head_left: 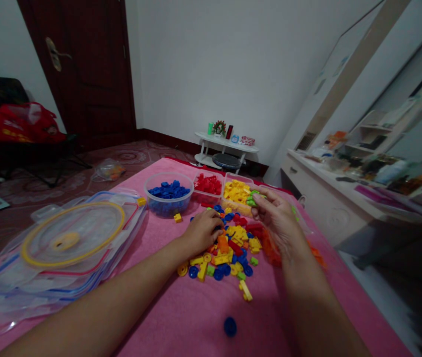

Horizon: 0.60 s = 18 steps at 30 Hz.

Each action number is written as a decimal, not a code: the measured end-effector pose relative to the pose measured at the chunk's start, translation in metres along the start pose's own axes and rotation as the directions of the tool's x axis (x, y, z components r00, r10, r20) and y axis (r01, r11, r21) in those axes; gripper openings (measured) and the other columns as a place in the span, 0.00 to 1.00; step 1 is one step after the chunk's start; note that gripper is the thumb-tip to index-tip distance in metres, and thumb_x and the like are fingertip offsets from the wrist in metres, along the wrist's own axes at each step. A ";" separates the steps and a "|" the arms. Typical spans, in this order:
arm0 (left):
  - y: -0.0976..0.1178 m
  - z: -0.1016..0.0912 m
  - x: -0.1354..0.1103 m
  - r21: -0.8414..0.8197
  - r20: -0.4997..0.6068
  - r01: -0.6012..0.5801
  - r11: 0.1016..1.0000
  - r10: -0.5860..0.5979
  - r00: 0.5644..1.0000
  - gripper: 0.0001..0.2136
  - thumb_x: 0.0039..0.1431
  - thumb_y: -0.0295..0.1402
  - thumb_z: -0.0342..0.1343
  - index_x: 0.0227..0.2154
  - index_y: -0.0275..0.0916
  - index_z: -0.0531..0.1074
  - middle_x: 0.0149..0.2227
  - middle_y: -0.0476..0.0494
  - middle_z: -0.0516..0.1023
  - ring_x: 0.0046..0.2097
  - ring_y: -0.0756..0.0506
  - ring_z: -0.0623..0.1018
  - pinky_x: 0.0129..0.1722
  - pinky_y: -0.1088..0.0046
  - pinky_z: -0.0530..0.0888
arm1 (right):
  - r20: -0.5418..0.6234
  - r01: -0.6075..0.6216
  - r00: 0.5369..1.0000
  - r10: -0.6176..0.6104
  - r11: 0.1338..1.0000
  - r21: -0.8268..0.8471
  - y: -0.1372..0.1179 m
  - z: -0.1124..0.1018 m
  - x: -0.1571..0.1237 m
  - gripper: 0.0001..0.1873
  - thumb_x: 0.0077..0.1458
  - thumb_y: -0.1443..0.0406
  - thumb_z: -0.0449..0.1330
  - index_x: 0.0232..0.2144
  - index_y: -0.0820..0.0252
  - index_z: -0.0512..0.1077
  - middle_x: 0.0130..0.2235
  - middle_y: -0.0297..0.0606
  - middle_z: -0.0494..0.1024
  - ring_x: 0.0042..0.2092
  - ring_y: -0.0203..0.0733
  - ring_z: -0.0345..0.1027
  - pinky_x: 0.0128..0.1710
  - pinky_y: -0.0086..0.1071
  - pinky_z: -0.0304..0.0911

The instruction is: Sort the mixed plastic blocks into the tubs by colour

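Note:
My right hand (275, 215) is raised beside the yellow container, its thumb and fingers pinching light green toy bricks (252, 198). On the left edge of the loose pile rests my left hand (204, 230); its fingers curl down among the pieces, and whatever they grip is hidden. The pile mixes yellow bricks (222, 259), blue wheels (218, 273), red bricks (235, 247), an orange brick (223, 244) and a few green ones (254, 261). Behind it stand a round tub of blue bricks (169, 190), a container of red bricks (208, 184) and one of yellow bricks (236, 191).
Stacked clear lids (73, 238) lie on the left of the pink cloth (181, 322). A lone blue wheel (230, 327) sits near the front. Orange pieces (271, 250) are partly behind my right wrist. A cluttered dresser (330, 188) stands at the right, a low white shelf (225, 141) beyond.

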<state>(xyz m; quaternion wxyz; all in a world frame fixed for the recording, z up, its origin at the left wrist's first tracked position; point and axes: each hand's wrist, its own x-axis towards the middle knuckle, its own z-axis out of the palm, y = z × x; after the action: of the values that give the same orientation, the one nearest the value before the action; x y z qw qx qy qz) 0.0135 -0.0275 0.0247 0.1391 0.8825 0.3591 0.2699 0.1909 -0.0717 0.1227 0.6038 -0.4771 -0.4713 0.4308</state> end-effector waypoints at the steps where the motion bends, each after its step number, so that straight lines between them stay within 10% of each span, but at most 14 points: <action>1: 0.000 0.001 0.000 0.017 0.002 -0.008 1.000 0.008 1.000 0.10 0.57 0.32 0.52 0.38 0.39 0.76 0.45 0.40 0.72 0.46 0.44 0.71 0.47 0.68 0.68 | -0.028 0.009 1.000 -0.009 1.000 0.017 0.000 -0.001 0.001 0.22 0.38 0.60 0.68 0.38 0.60 0.72 0.21 0.27 0.70 0.21 0.28 0.62 0.19 0.21 0.57; 18: 0.002 0.006 -0.002 -0.013 -0.041 0.050 0.999 -0.051 0.998 0.09 0.56 0.31 0.52 0.37 0.41 0.76 0.47 0.43 0.71 0.48 0.44 0.71 0.48 0.67 0.68 | -0.465 0.161 0.884 0.044 0.906 0.392 0.000 -0.079 0.035 0.07 0.50 0.66 0.61 0.28 0.61 0.65 0.27 0.30 0.70 0.21 0.24 0.60 0.18 0.16 0.59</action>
<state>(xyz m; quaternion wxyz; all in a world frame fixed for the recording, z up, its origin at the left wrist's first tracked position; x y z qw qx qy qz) 0.0170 -0.0303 0.0205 0.1437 0.8666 0.3824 0.2865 0.2753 -0.0510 0.1207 0.7997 -0.4102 -0.2241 0.3768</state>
